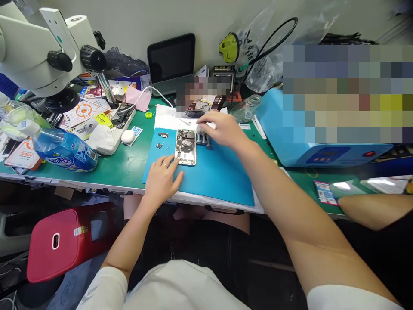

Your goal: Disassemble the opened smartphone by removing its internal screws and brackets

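Note:
An opened phone [186, 147] lies on a blue mat [216, 181], its circuit board and inner parts exposed. My left hand [161, 177] rests on the mat with fingers stretched out, the fingertips at the phone's lower left edge. Just right of the phone, several grey-handled screwdrivers [204, 140] lie side by side. My right hand [219, 128] reaches over them, its fingers bent and closed around the upper end of one; the fingers partly hide the grip. Left of the phone are a small dark part [163, 135] and a little cluster of loose pieces [159, 146].
A microscope [64, 56] overhangs the left side, above a blue bottle [64, 148] and papers. A glass jar [248, 107] and a blue machine [274, 125] stand to the right. At the back is a dark-screened device [171, 58]. Another person's arm [374, 209] rests at the right edge.

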